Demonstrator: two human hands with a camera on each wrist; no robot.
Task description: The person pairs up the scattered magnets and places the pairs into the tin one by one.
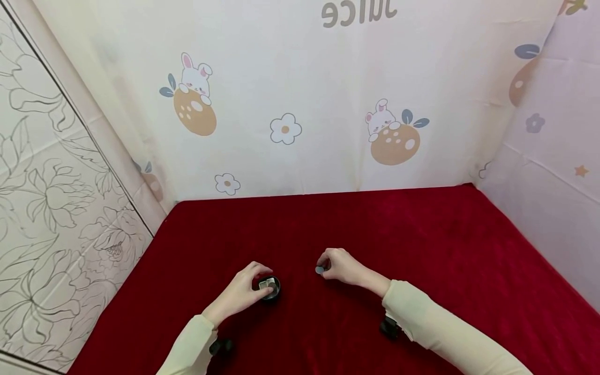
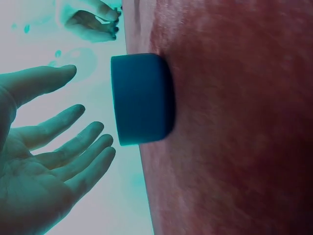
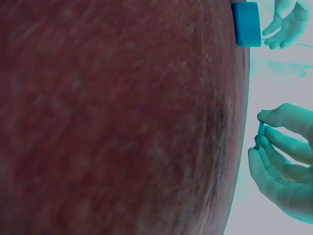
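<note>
A small round dark container stands upright on red cloth, with a pale squarish thing and other small contents inside that I cannot make out. In the left wrist view its smooth outer wall shows plainly. My left hand hovers just above the opening, fingers spread and apart from the container, holding nothing. To the right, my right hand pinches a thin grey round disc between thumb and fingers, above the cloth. The right wrist view shows that disc edge-on.
Red cloth covers the table. A pale printed curtain hangs along the back and right, and a flower-patterned panel stands at the left. Dark wrist cameras sit under both sleeves.
</note>
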